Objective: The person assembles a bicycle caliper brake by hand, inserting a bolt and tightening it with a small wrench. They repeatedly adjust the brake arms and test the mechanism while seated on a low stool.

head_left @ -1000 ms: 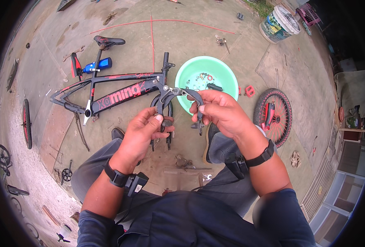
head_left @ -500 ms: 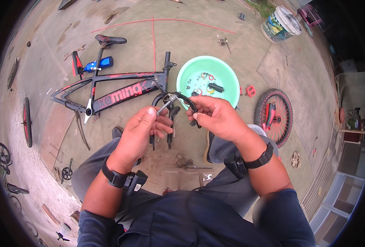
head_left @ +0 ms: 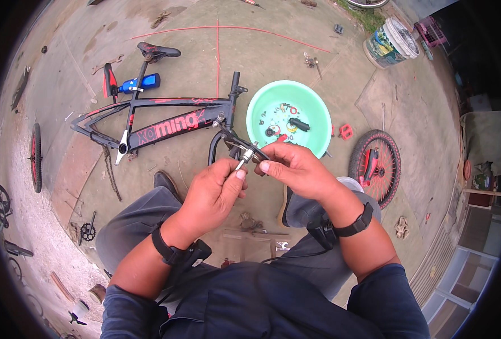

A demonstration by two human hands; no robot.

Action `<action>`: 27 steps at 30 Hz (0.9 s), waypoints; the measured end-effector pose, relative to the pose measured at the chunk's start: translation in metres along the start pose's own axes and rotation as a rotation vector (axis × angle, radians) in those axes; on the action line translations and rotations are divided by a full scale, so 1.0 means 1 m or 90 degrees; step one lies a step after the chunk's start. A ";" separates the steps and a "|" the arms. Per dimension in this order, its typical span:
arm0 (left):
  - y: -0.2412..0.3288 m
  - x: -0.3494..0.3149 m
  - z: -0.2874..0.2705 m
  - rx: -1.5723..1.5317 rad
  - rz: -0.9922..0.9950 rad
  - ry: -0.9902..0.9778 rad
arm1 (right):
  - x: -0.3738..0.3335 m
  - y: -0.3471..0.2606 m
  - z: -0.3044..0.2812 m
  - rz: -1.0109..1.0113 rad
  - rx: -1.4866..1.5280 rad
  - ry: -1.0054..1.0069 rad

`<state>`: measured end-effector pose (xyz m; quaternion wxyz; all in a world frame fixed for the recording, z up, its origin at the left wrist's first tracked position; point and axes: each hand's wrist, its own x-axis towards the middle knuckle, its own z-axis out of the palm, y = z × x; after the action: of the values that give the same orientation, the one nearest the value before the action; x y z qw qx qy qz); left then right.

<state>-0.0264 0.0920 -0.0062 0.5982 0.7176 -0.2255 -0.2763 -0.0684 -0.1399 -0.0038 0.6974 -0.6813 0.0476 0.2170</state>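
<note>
1. Left hand has moved nearer the right hand, its fingers pinched around a silver rod.
2. Right fingers, nearly closed, hold a black curved part just beside the rod.
3. Green basin lies beyond.

"What sort of place is this?"
"An outdoor concrete yard, set up like a bicycle workshop."
"What shows it?"
"Grass along the edge, a stripped bike frame, a loose wheel, and a green basin holding small parts."
</note>
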 end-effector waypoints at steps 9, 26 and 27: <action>-0.005 -0.002 0.004 0.068 0.048 0.029 | 0.002 0.000 0.000 0.005 -0.004 -0.029; -0.010 0.000 -0.005 0.162 0.058 -0.040 | 0.001 0.003 -0.003 -0.046 0.090 0.019; -0.011 0.001 -0.006 0.204 0.084 -0.046 | 0.003 0.004 -0.004 -0.043 0.109 0.004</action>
<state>-0.0219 0.0976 -0.0167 0.4845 0.7769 -0.3348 -0.2228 -0.0666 -0.1429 -0.0089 0.7601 -0.6209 0.0449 0.1862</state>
